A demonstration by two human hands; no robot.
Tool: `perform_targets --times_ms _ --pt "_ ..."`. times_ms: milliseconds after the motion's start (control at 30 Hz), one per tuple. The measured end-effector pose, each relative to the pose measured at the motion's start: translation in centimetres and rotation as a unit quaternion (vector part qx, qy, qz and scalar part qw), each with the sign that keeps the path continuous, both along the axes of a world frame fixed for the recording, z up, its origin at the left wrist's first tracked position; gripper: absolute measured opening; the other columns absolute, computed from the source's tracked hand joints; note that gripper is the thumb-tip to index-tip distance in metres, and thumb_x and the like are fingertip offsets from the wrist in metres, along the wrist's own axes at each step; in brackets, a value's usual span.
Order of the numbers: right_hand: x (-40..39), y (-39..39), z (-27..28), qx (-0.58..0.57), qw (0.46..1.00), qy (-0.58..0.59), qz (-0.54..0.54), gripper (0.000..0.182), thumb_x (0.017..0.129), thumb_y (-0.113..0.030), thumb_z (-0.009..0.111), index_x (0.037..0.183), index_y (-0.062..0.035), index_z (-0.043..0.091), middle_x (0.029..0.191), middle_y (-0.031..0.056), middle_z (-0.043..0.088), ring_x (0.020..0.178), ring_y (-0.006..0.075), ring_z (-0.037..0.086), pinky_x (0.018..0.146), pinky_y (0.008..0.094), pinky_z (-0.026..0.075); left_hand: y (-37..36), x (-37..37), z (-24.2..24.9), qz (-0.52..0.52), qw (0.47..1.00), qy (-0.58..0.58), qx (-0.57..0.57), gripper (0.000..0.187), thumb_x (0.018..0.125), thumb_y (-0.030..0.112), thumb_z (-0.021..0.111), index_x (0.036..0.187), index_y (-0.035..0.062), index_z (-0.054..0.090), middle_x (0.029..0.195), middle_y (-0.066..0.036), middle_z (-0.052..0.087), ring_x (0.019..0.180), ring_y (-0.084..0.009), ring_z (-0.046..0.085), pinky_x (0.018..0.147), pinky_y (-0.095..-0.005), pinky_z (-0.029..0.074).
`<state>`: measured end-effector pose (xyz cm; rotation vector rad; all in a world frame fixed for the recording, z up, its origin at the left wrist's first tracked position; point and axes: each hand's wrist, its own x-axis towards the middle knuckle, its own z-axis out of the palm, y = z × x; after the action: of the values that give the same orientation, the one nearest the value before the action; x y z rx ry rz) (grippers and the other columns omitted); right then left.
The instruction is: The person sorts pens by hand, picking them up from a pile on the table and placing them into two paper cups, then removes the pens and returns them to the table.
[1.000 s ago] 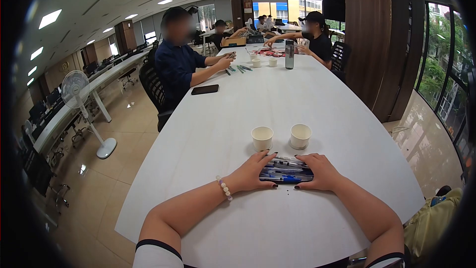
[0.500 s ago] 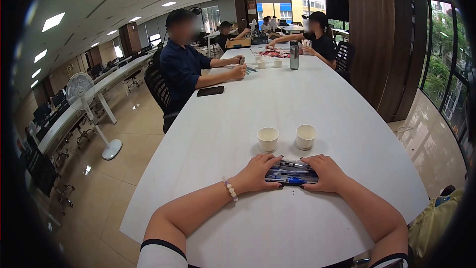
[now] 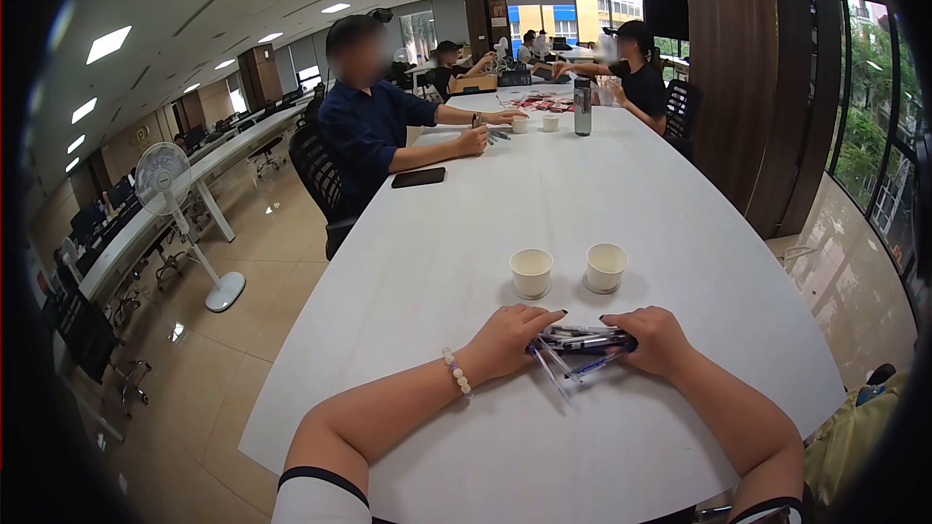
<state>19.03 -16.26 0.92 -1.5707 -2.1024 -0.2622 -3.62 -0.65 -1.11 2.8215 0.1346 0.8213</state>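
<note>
A loose bundle of pens (image 3: 585, 341) lies between my two hands, close to my side of the white table (image 3: 437, 272). My left hand (image 3: 505, 342), with a beaded bracelet on its wrist, grips the bundle's left end. Around the right end my right hand (image 3: 658, 340) is closed. Several clear-barrelled pens stick out of the bundle at an angle towards me, slightly blurred. Just beyond the hands stand two paper cups, a left cup (image 3: 531, 274) and a right cup (image 3: 606, 268), both upright and untouched.
A phone (image 3: 418, 178) lies by the left edge, near a seated person in a dark blue shirt (image 3: 364, 131). A bottle (image 3: 582, 109) and more cups (image 3: 550, 123) stand farther off. Another person in black (image 3: 641, 87) sits at right. A fan (image 3: 163, 180) stands on the floor.
The pens, earlier lined up side by side in a flat bundle, are now skewed, with some slanting out towards me. The person in blue has extended a hand to a far cup.
</note>
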Motion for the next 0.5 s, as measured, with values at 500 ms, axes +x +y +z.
perform_targets --times_ms 500 --pt "0.79 -0.03 0.08 -0.072 0.943 0.309 -0.102 0.055 0.068 -0.016 0.078 0.117 -0.0097 0.054 0.098 0.0057 0.063 0.092 0.0207 0.057 0.083 0.0337 0.046 -0.6 -0.38 0.78 0.031 0.998 0.021 -0.052 0.06 0.066 0.013 0.063 0.124 0.0051 0.052 0.119 -0.016 0.057 0.115 -0.0335 0.049 0.098 -0.0423 0.036"
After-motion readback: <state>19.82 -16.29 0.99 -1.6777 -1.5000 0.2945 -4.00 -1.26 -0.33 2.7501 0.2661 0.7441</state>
